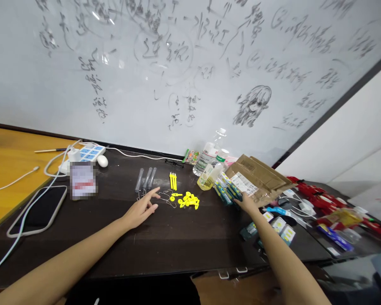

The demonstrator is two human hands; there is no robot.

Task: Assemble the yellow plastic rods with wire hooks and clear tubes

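My left hand (143,208) hovers over the dark table with its fingers apart, holding nothing. Just beyond its fingertips lie thin wire hooks (165,195) and several small yellow plastic pieces (189,200) in a loose pile. Farther back are three clear plastic tubes (146,178) and a short row of yellow sticks (173,181). At the right, my right hand (248,205) touches the near end of a stack of dark green packages (225,190). Its fingers are mostly hidden, so I cannot tell whether they grip one. More green-and-white packages (277,224) lie beneath my right forearm.
Behind the stack stand a large clear bottle (205,159), a bottle of yellow liquid (206,180) and a cardboard box (263,178). A phone (40,209), cables and a power strip (90,152) occupy the left. Red items (324,199) crowd the far right. A whiteboard (130,106) bounds the back.
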